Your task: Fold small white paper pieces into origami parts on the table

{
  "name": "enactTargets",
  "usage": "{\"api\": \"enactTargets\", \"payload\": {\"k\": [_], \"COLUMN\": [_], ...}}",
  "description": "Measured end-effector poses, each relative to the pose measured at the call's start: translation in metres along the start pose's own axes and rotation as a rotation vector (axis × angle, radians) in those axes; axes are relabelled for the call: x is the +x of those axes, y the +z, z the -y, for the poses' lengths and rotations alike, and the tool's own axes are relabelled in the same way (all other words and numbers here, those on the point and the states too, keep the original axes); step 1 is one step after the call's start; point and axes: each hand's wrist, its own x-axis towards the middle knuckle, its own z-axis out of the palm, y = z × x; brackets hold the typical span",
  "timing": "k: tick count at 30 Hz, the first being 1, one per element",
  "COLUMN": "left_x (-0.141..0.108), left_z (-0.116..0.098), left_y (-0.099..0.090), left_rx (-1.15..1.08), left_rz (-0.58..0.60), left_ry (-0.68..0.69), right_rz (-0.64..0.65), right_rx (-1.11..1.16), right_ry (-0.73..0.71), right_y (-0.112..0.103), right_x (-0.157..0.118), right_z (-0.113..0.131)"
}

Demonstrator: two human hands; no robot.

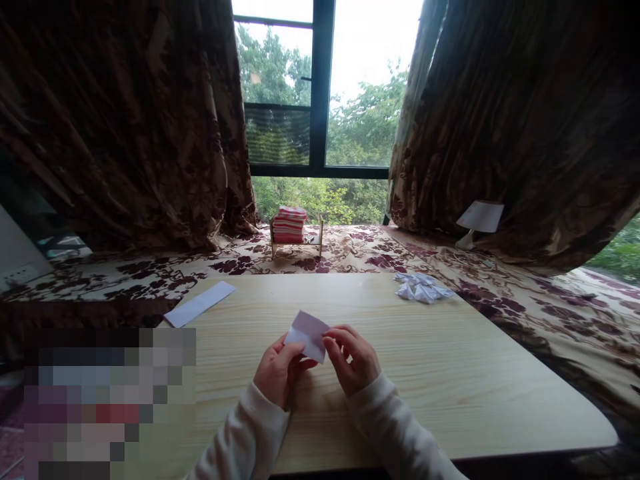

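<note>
A small sheet of white paper point(307, 333) is held up above the wooden table, tilted, with a faint crease across it. My left hand point(278, 365) grips its lower left side, thumb on top and fingers underneath. At the paper's right edge, the thumb and forefinger of my right hand point(352, 355) are pinched together on it. Several folded white paper pieces point(423, 288) lie in a cluster at the table's far right. A flat stack of white paper strips point(200, 304) rests near the far left edge.
The pale wooden table point(450, 393) stands before a ledge covered in floral cloth point(360, 250). On the ledge are a small rack point(321, 241) with folded pink-and-white cloths point(289, 225) and a white lamp point(480, 217). Dark patterned curtains point(125, 120) flank the window. The lower left is pixelated.
</note>
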Motion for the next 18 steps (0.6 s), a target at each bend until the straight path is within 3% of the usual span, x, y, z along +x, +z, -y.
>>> {"api": "enactTargets", "payload": {"k": [9, 18], "left_x": [0.000, 0.000], "left_z": [0.004, 0.001], "left_y": [0.001, 0.003], "left_rx": [-0.021, -0.051], "left_rz": [0.035, -0.021], "left_ry": [-0.003, -0.030], "right_rz": [-0.026, -0.069], "right_rx": [-0.036, -0.222], "right_ry": [0.037, -0.071], "right_y": [0.004, -0.002], "right_x": [-0.002, 0.000], "right_z": [-0.012, -0.002]}}
